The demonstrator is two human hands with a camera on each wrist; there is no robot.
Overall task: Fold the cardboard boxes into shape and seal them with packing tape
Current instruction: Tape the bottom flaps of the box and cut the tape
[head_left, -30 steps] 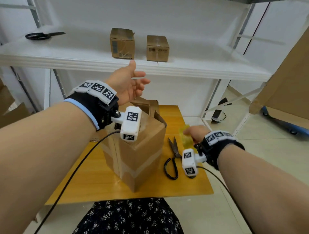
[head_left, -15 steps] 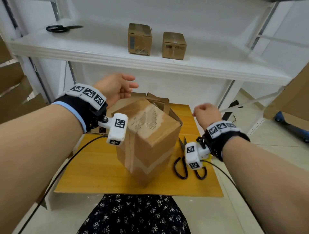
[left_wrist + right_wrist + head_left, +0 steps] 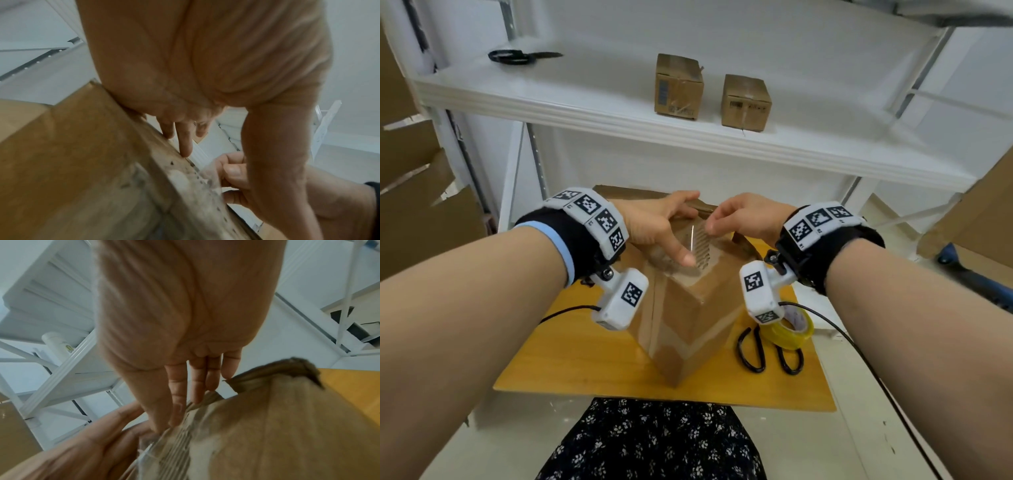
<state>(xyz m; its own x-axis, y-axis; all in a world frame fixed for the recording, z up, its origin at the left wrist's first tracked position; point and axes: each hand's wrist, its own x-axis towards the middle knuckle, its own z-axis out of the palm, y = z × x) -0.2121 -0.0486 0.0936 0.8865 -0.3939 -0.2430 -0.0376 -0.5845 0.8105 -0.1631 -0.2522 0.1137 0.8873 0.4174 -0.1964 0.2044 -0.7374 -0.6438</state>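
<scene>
A tall cardboard box (image 3: 688,315) stands corner-on at the middle of a yellow wooden board (image 3: 585,359); its top is scuffed, with torn ribbed paper. My left hand (image 3: 657,222) lies across the top, fingers over the far edge and thumb pressing the top face. In the left wrist view its fingertips (image 3: 185,146) touch the box edge (image 3: 72,162). My right hand (image 3: 743,216) is over the top's right side and pinches a loose clear tape strip (image 3: 693,236) between thumb and forefinger, also seen as the tape strip (image 3: 148,449) in the right wrist view.
A yellow tape roll (image 3: 791,325) and black-handled scissors (image 3: 767,353) lie on the board right of the box. The white shelf (image 3: 619,113) behind carries two small sealed boxes (image 3: 678,85) and another pair of scissors (image 3: 517,56). Flat cardboard (image 3: 414,192) leans at the left.
My left hand has come down from the air onto the box top. My right hand left the tape roll, rose, and now pinches tape at the top.
</scene>
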